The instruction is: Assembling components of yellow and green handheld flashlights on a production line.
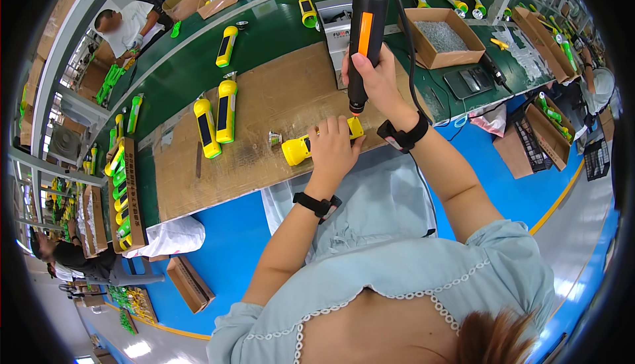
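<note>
My left hand (334, 147) is wrapped over a yellow flashlight (296, 152) lying on a cardboard sheet (264, 99), pressing it down. My right hand (378, 78) grips a black electric screwdriver (360, 17) with an orange stripe, held upright. Its tip points down at the flashlight's right end; whether it touches a screw is too small to tell. Beside the flashlight's head sits a small silver reflector (274, 138). Farther left on the cardboard lie two yellow flashlights with dark panels, one (226, 113) next to the other (206, 129).
A cardboard box of small screws (442, 36) stands at the back right, near a dark tray (468, 83). Behind the screwdriver is a white box (336, 33). A carton of green and yellow flashlights (134, 195) stands left. Across the green bench a person (129, 28) works.
</note>
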Demonstrator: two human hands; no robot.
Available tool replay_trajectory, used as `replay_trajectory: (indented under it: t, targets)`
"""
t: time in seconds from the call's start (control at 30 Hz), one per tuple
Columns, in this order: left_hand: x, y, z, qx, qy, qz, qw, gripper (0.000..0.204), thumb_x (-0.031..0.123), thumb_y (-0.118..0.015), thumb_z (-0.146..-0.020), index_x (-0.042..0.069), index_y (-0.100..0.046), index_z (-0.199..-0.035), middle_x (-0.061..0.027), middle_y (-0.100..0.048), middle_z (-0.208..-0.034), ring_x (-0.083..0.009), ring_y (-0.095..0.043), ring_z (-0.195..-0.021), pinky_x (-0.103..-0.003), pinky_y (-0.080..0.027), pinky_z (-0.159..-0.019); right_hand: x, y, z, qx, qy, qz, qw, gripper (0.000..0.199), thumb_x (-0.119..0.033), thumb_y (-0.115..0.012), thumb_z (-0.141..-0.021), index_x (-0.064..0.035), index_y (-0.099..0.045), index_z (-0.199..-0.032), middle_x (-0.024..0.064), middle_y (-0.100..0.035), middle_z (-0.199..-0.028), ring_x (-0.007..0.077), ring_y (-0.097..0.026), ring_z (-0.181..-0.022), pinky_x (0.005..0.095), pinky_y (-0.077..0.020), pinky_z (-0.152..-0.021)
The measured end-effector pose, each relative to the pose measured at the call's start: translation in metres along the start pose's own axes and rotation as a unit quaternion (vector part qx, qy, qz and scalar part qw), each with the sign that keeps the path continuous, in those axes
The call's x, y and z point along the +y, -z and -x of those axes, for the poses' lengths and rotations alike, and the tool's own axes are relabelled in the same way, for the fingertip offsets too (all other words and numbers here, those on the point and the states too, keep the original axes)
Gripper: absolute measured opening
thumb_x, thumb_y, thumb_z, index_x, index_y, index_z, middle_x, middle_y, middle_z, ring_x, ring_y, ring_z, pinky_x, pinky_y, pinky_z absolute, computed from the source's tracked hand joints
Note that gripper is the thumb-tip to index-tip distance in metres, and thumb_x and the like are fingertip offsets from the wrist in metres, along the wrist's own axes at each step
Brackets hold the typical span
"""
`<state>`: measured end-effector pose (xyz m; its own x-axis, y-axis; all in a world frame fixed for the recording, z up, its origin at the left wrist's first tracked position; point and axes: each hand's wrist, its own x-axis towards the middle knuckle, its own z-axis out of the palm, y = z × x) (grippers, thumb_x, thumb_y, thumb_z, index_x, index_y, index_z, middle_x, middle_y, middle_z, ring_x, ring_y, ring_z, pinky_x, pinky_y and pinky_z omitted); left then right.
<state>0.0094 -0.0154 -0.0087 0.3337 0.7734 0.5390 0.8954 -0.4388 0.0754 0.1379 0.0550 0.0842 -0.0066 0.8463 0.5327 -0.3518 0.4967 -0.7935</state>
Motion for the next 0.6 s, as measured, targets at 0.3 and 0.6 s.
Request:
replay_trajectory:
  t: [0.3, 0.6]
  targets:
    - [0.011, 0.0, 0.012, -0.015, 0.034, -0.003, 0.999, 0.052, 0.037, -0.065, -0.077, 0.003, -0.052, -0.113, -0.0102, -0.053, -0.103, -0.0253, -0.049, -0.095, -0.042, -0.034, -0.084, -0.009, 0.015, -0.004, -0.093, -0.071, -0.064, 0.991, 0.063, -0.06, -0.062, -0.078, -0.0022, -0.048, -0.099, 0.0084, -0.056, -0.068, 0.0158, -0.056, -0.053, 0.0281, -0.0486, -0.051]
    - [0.016, -0.009, 0.032, 0.014, 0.007, -0.047, 0.999, 0.055, 0.031, -0.063, -0.078, 0.006, -0.049, -0.125, -0.0082, -0.049, -0.115, -0.0228, -0.045, -0.11, -0.043, -0.03, -0.093, -0.007, 0.021, 0.002, -0.171, -0.123, -0.115, 0.971, 0.071, -0.069, -0.059, -0.073, -0.0053, -0.044, -0.101, 0.008, -0.054, -0.069, 0.0169, -0.055, -0.052, 0.03, -0.0477, -0.05]
